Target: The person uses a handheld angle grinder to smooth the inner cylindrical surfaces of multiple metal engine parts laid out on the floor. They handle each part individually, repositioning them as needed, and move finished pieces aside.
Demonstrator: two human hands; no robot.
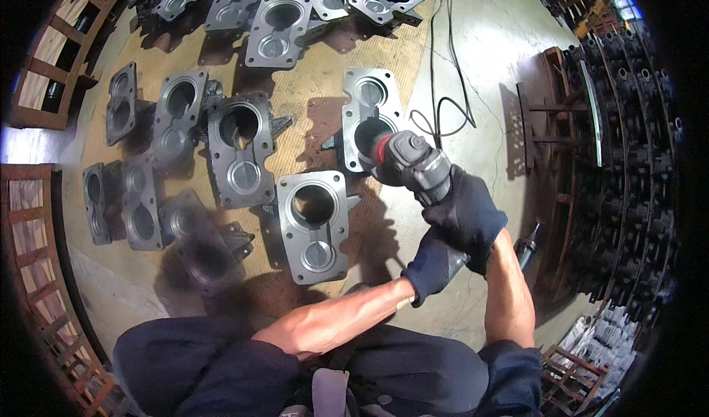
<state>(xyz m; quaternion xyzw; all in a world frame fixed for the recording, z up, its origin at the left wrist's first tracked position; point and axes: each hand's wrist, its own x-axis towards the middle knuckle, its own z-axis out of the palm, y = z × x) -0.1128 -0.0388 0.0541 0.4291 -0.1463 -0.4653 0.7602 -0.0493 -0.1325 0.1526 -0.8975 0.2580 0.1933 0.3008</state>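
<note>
An angle grinder (413, 162) with a red ring near its disc is in both gloved hands. My right hand (473, 210), in a dark glove, wraps round the grinder's body. Just below it, my left hand (437, 266) is closed too, on the grinder's lower part; its fingers are partly hidden. The grinder's head is at the lower round opening of a grey metal casting (369, 92), a flat flanged plate with two round bores. Whether the disc touches the metal cannot be told. Nearest on the left stands another such casting (314, 229).
Several similar castings (240, 151) stand in rows on a tan ribbed mat (310, 107). A black cable (452, 70) loops over the floor. Wooden crates (33, 225) line the left; stacked dark parts (620, 166) fill the right. A dark cylindrical tool (527, 247) lies beside my right forearm.
</note>
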